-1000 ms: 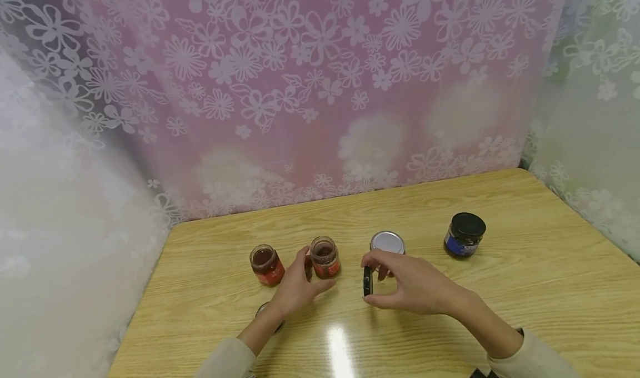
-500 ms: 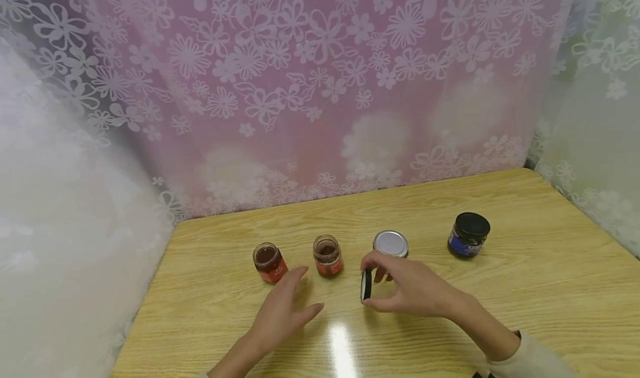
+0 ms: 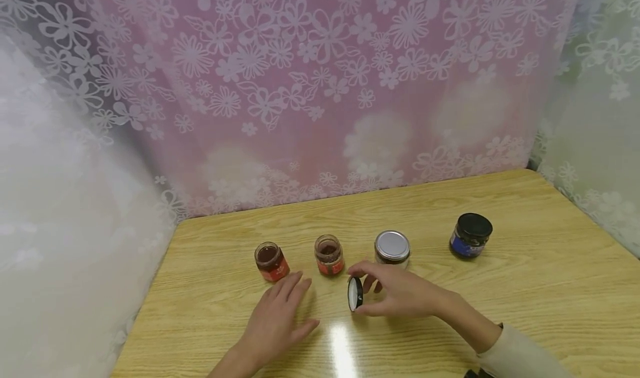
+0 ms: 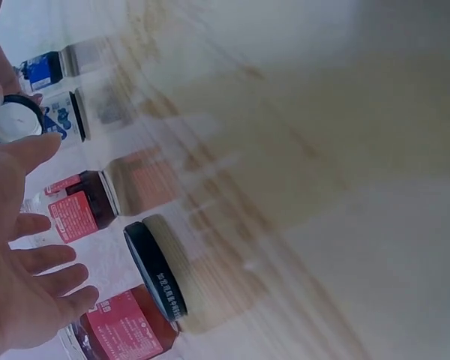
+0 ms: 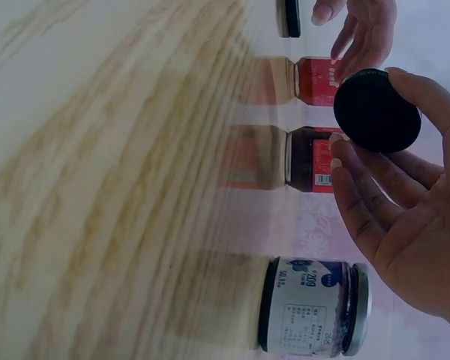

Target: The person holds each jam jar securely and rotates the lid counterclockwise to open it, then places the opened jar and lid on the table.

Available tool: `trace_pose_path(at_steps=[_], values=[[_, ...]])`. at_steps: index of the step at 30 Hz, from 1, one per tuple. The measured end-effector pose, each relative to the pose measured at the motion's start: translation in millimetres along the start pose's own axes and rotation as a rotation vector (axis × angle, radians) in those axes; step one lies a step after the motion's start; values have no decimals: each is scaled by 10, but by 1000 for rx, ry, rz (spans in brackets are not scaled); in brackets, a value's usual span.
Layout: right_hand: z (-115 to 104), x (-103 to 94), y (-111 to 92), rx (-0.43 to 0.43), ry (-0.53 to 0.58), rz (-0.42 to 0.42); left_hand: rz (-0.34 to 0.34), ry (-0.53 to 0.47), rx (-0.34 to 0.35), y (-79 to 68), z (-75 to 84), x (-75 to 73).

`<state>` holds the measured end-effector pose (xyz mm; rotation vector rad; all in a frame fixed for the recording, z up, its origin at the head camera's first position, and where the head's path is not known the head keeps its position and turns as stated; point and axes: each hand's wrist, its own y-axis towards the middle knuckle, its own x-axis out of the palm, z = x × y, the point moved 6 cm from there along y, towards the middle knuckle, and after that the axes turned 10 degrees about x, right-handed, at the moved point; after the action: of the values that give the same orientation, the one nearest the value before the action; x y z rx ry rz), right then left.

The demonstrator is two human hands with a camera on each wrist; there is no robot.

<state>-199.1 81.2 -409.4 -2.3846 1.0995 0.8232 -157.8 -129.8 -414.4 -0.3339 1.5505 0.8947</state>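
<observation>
My right hand (image 3: pixel 400 290) pinches a black jar lid (image 3: pixel 355 294) on edge between thumb and fingers, its white inner side facing left. My left hand (image 3: pixel 274 318) holds nothing; its fingers are spread above the table, in front of the leftmost open jar (image 3: pixel 271 263). To that jar's right stands a second open jar (image 3: pixel 329 262). Both are glass with red labels and dark contents. Another black lid (image 4: pixel 156 271) stands near the red-labelled jars in the left wrist view; in the head view my left hand and arm hide it.
A jar with a silver lid (image 3: pixel 392 245) stands just behind my right hand. Farther right is a jar with a black lid and blue label (image 3: pixel 468 244). The wooden table (image 3: pixel 540 289) meets a pink flowered curtain (image 3: pixel 310 89) at the back.
My left hand has drawn back from beside the second open jar, toward the lower left. My right hand has shifted slightly left, turning the lid so its white inside shows.
</observation>
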Motion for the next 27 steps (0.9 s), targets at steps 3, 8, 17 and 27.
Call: trace_pose_path(at_steps=[3,8,17,27], values=[[14,45,45,7,-5,-26,-15,49,30,-21,6,14],[13,105,110,-15,33,-69,-23,117,81,-41,25,17],[72,208,190,-9,12,-140,3,174,122,-72,40,25],[77,243,273,12,-61,-153,-6,174,113,-120,28,42]])
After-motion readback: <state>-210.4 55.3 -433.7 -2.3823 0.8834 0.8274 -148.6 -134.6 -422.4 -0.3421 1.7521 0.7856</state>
